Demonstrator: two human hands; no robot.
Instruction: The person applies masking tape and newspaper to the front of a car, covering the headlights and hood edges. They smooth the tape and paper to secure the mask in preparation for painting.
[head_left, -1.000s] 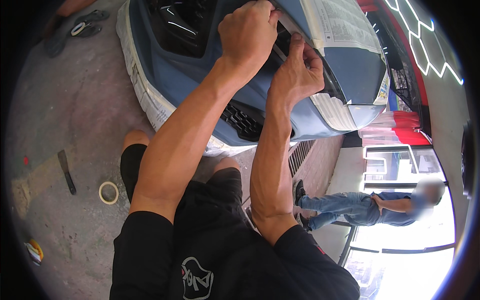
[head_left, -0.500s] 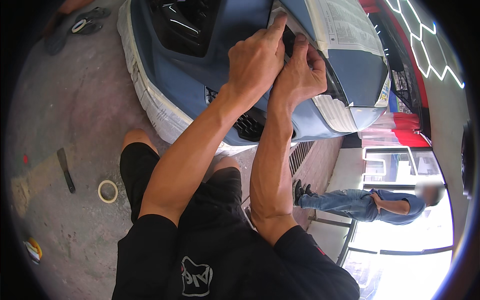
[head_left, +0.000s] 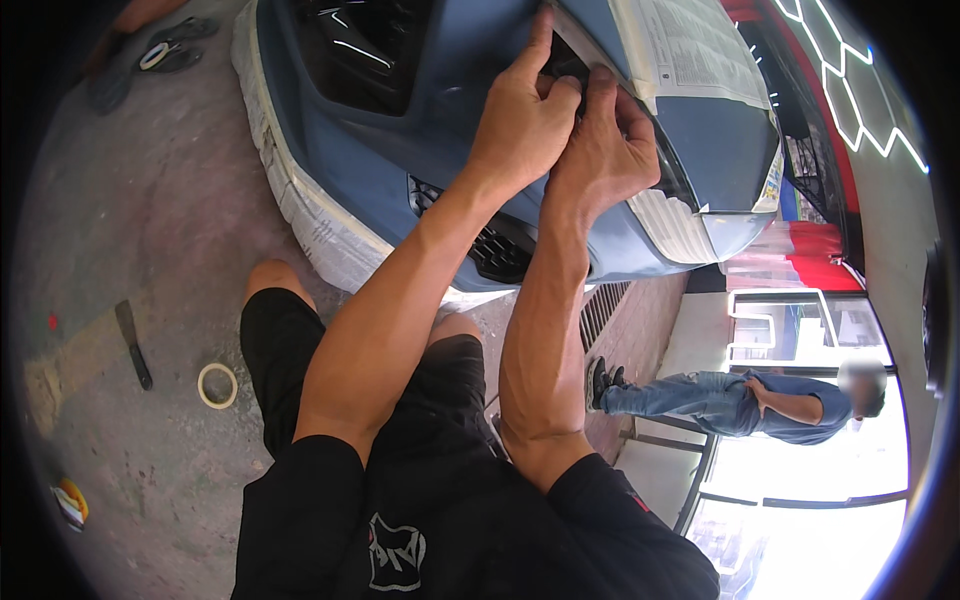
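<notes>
Both bare hands work at the front end of a blue-grey car [head_left: 480, 60], beside its dark lamp opening. My left hand [head_left: 525, 120] stretches its index finger along a pale strip [head_left: 588, 42] at the opening's edge. Its thumb is bent in against the right thumb, and its other fingers are curled and mostly hidden. My right hand [head_left: 605, 150] is closed in a pinch just beside it, thumb over curled fingers. What either hand pinches is hidden. Masking paper [head_left: 690, 45] covers the panel edge past the right hand.
Printed paper [head_left: 320, 225] wraps the bumper's lower edge. On the floor at left lie a scraper [head_left: 132, 345], a tape roll [head_left: 217, 386] and a white-and-yellow item [head_left: 70, 503]. Sandals [head_left: 175, 45] lie at far left. A person [head_left: 740, 400] stands by the bright windows.
My left index finger has slid farther up along the strip, and the left thumb now shows bent beside the right thumb. My right hand has barely moved.
</notes>
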